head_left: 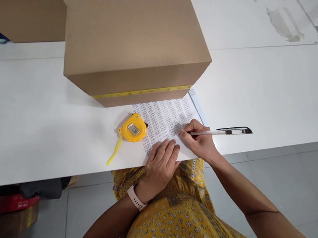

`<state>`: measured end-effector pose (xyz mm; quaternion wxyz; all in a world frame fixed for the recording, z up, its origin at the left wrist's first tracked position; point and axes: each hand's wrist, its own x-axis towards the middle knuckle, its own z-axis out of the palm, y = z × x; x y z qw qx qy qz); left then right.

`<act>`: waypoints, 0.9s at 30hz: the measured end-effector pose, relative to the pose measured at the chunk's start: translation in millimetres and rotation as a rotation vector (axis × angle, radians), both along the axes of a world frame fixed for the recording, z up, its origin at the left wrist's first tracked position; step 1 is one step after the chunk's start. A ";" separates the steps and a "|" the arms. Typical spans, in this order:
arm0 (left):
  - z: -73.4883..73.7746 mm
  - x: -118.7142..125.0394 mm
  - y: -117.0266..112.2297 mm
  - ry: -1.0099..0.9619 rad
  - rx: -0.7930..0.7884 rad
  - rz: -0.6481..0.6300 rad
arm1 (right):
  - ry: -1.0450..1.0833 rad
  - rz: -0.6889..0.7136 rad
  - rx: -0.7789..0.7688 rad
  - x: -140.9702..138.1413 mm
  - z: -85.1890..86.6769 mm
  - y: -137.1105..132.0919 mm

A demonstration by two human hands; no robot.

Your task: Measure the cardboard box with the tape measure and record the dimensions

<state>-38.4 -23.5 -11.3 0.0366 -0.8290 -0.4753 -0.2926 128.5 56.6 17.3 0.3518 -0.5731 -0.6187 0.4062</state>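
Observation:
My right hand [198, 139] is closed around a pen [222, 131] with a clear barrel and black ends. Its tip, partly hidden by my fingers, is at a sheet of paper [163, 118] covered in columns of small handwriting. Lying flat on the lower part of that sheet is my left hand [163, 163], fingers stretched out and holding nothing. Just left of the writing, a yellow tape measure [133, 128] with a yellow wrist strap [114, 151] overlaps the paper's edge. A large brown cardboard box [133, 36] stands on or right behind the sheet's far end.
Another cardboard box [37, 18] stands at the back left of the white table [270, 96]. A stained patch [283, 24] marks the tabletop at the back right. Below the table at left are a red item [12, 203] and a carton [14, 224].

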 end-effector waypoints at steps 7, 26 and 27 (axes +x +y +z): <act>-0.5 0.7 0.3 -0.001 0.008 0.005 | 0.016 0.006 0.007 -0.8 0.7 0.1; -0.7 0.2 -0.4 0.007 -0.008 0.003 | -0.011 -0.014 0.023 0.7 -1.8 0.5; -0.6 0.3 -0.3 0.004 -0.005 0.002 | -0.015 -0.013 0.023 0.5 -1.1 0.6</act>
